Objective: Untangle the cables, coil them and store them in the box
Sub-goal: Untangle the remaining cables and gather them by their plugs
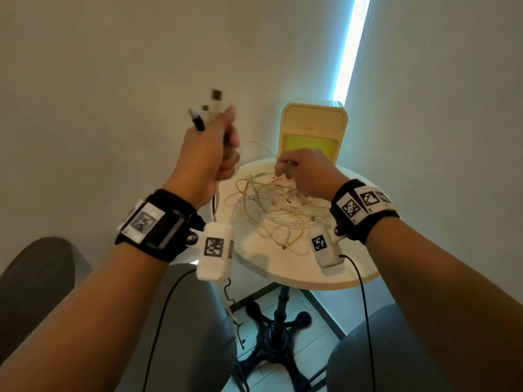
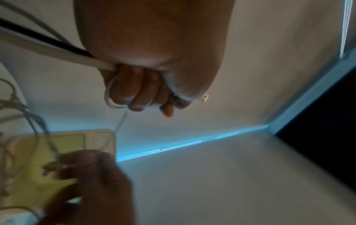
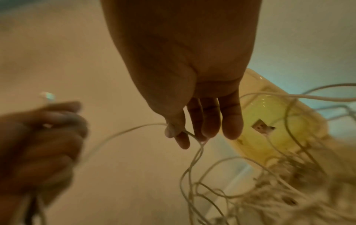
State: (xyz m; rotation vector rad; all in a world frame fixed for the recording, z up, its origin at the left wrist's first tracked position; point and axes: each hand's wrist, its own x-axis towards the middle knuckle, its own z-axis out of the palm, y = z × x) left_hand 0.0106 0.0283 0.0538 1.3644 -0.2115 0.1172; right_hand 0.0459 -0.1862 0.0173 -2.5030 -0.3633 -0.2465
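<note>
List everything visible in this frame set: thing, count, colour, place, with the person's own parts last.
Cable tangle: one heap, white and cream, on the table.
Held cables: at least three, white and black, plug ends sticking up out of the left fist.
Box: one, cream with yellow-green inside, at the table's far edge.
Table: one, round, white, on a black pedestal.
Wrist cameras: two, white, on black straps.
Left hand: raised, grips the held cables.
Right hand: over the tangle, pinches a thin white strand.
</note>
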